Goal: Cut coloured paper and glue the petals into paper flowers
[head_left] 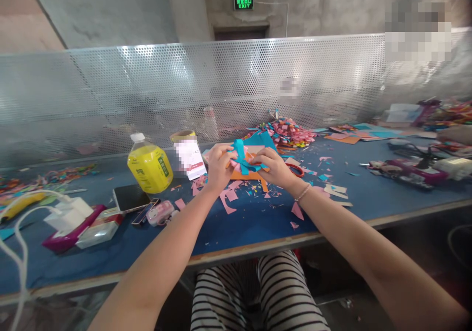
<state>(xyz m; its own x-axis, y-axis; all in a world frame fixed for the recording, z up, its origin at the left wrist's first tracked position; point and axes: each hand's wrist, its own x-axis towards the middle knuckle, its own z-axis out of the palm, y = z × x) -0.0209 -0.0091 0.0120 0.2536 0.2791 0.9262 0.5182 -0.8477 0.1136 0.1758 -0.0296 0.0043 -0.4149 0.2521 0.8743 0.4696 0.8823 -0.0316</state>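
Observation:
My left hand [218, 166] and my right hand [276, 167] meet over the blue table [254, 223], both with fingers pinched on a paper craft piece [246, 160] made of blue strips over pink and orange paper. The left hand grips its left side, the right hand its right side. An orange sheet [248, 175] lies just under the piece. Red-handled scissors [296, 169] rest right behind my right hand. Pink and blue paper scraps [228, 200] are scattered on the table below my hands.
A yellow drink bottle [149, 165], a phone [130, 197], a tape roll [182, 135] and a white card [194, 160] sit at left. A heap of coloured paper pieces [289, 132] lies behind. Chargers and cables [66, 215] are far left, tools [405, 171] at right. A perforated metal screen [236, 85] backs the table.

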